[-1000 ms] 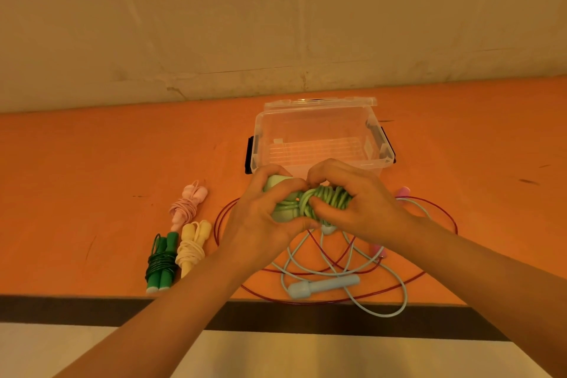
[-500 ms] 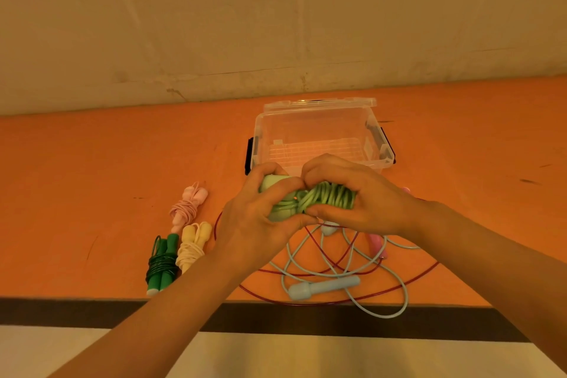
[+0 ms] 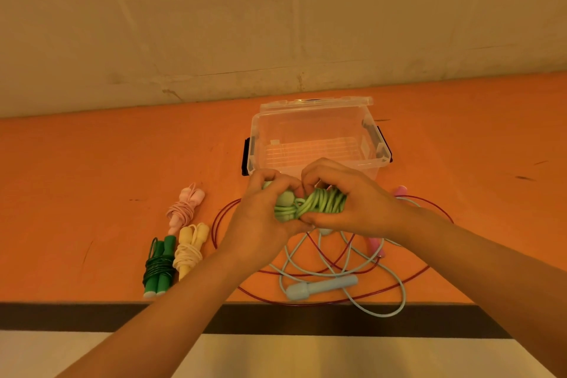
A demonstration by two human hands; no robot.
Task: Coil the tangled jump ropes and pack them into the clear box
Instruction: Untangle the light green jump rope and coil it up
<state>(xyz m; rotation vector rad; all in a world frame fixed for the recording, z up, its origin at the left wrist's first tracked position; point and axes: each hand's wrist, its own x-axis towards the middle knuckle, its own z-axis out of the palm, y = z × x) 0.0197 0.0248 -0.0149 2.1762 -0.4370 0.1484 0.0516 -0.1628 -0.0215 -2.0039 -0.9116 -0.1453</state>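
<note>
Orange tabletop (image 3: 92, 178) ran up to a pale, cracked wall (image 3: 276, 24), and right at the centre both hands were locked on the light green rope (image 3: 319, 204). The left hand (image 3: 260, 218) wrapped its fingers round the pale green handles, the right hand (image 3: 346, 202) curled over the coiled cord, the two hands pressed together just above the table. Just behind them sat the clear box (image 3: 316, 135), lid swung open toward the wall, nothing visible inside.

Off to the left, three bundles lay wound up on the table: the pink rope (image 3: 184, 209) farthest, the cream rope (image 3: 190, 250) nearer, the dark green rope (image 3: 159, 267) touching its left side.

Under the hands it was a mess. A loose blue rope (image 3: 322, 285) sprawled near the table's front edge, one handle lying flat, its cord looping out to the right. Crossing it was a thin red rope (image 3: 408, 282) in wide loops, with pink handles (image 3: 376, 244) peeking out past the right wrist.
</note>
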